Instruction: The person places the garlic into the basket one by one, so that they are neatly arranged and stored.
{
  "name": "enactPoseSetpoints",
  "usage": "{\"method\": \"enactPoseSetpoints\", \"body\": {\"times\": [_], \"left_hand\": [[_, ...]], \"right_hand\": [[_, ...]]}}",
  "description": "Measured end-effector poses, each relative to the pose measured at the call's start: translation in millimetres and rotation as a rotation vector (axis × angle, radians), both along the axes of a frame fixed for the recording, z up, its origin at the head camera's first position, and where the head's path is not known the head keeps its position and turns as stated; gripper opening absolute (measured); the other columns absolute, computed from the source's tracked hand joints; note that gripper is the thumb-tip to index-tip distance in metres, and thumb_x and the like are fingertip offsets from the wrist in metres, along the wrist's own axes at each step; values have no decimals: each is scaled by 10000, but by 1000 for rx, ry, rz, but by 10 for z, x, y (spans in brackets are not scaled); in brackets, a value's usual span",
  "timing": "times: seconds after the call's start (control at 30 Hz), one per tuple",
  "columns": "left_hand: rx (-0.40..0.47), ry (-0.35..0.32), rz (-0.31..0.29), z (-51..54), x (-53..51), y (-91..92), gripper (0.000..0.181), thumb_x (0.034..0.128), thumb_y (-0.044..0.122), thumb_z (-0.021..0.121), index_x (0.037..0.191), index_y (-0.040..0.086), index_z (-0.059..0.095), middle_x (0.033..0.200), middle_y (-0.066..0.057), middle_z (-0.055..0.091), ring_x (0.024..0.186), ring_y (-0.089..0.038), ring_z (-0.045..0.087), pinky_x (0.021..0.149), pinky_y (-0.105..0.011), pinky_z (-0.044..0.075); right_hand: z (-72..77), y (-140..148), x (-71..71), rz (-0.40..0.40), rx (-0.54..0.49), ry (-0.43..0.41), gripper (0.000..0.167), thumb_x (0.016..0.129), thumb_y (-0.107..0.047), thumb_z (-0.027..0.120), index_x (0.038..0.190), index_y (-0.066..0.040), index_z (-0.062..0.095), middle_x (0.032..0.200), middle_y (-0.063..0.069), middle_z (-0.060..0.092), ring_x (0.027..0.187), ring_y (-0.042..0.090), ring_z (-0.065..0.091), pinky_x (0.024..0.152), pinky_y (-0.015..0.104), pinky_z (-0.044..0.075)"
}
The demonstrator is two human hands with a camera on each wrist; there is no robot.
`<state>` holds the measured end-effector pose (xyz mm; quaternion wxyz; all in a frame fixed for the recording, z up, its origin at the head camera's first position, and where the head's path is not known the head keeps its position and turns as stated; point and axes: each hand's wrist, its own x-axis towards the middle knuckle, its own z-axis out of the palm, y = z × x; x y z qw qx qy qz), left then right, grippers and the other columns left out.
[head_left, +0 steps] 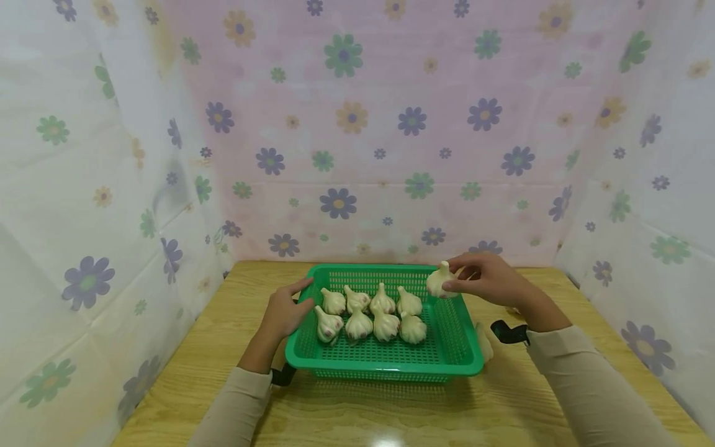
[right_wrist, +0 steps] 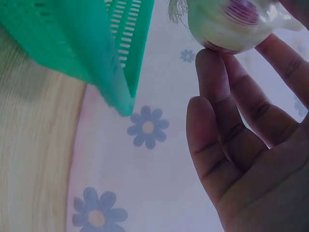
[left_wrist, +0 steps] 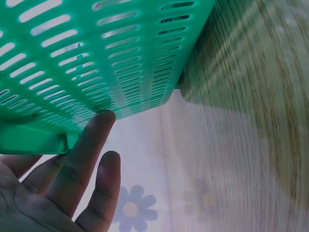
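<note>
A green plastic basket [head_left: 385, 367] sits on the table and holds several garlic bulbs in two rows, one of them a front bulb [head_left: 359, 324]. At its left rim, my left hand [head_left: 283, 312] grips the edge; in the left wrist view one finger [left_wrist: 79, 164] touches the slotted outer wall from below. My right hand [head_left: 491, 279] pinches a garlic bulb [head_left: 439, 282] by thumb and fingers over the back right corner of the basket. The right wrist view shows that bulb [right_wrist: 231, 24] at the fingertips, its roots toward the basket.
Right of the basket another garlic bulb [head_left: 485, 344] lies on the wooden table [head_left: 223, 347], partly hidden by the rim. Something pale [head_left: 512, 310] shows behind my right wrist. Flower-printed cloth [head_left: 385, 124] hangs at the back and both sides.
</note>
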<state>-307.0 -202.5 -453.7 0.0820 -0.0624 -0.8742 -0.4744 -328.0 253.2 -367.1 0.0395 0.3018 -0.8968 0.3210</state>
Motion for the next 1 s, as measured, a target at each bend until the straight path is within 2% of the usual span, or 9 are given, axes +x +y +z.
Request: {"method": "enactPoseSetpoints", "body": {"times": [0.13,0.33,0.57,0.7,0.87,1.0], "left_hand": [[-8,10,-9,1,-10,9,578,939,197,592,1515,221,561,1475,-163,592,516,-196,567,434,-314,397],[-12,7,-6,-7,-17,2,576,942,215,591,1516,233,560,1498,-151,573,522,-199,580,439,-318,413],[-6,3,-4,-23,-27,-16,576,943,223,593,1518,247,558,1491,-155,578,582,-202,637,451,-334,428],[-1,-1,0,-12,-18,-12,580,938,218,592,1516,245,560,1439,-163,618,528,-201,590,441,-325,413],[-12,-5,7,-4,-8,-8,584,931,216,594,1513,257,563,1284,-164,711,441,-176,479,422,-308,379],[-16,0,8,-11,-9,-8,586,928,209,592,1511,259,566,1287,-154,712,421,-162,435,416,-298,362]], "right_hand": [[18,-109,8,23,-1,-2,430,923,-367,779,1304,-184,699,1261,68,675,946,186,700,767,330,581],[42,-280,-12,95,-23,-22,301,927,-352,777,1199,-255,692,1314,40,647,975,183,687,803,391,573],[38,-483,-55,199,-34,-69,311,930,-348,775,1218,-243,725,1192,7,676,931,204,684,801,414,583],[32,-601,-39,228,-26,-115,387,923,-368,778,1278,-221,724,1277,35,666,976,200,694,851,421,589],[0,-749,-29,259,9,-133,468,918,-388,778,1337,-190,709,1341,79,651,1024,194,710,862,381,599],[-40,-867,-45,283,41,-127,480,917,-416,772,1344,-204,709,1335,47,668,1039,166,716,867,366,599]]}}
